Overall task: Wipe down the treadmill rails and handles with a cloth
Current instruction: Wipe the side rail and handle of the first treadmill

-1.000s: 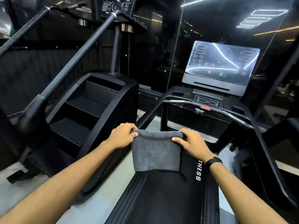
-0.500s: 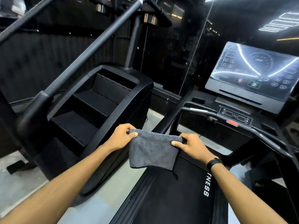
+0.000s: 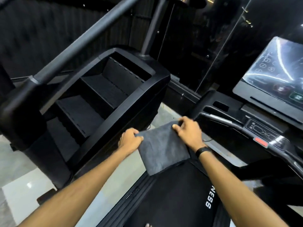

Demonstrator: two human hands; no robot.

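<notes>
While both my hands pinch the top edge of the cloth, it hangs between them above the front end of the treadmill belt, touching no rail. My left hand has its fingers curled round the nearer upper corner; my right hand nips the farther corner between thumb and fingertips, though the blur hides exactly how. The held edge runs slantwise, rising from left hand to right.

What matters next is the left handrail, the curved bar under the console. It lies just beyond my right hand, ahead and to the right, and its long axis sweeps on rightward past the red stop button. So my right hand is plainly the nearer one, and I judge it should carry the cloth across while the left lets go. Wrapping along the bar's length would suit best. The stair machine stands to my left, beside the treadmill.
</notes>
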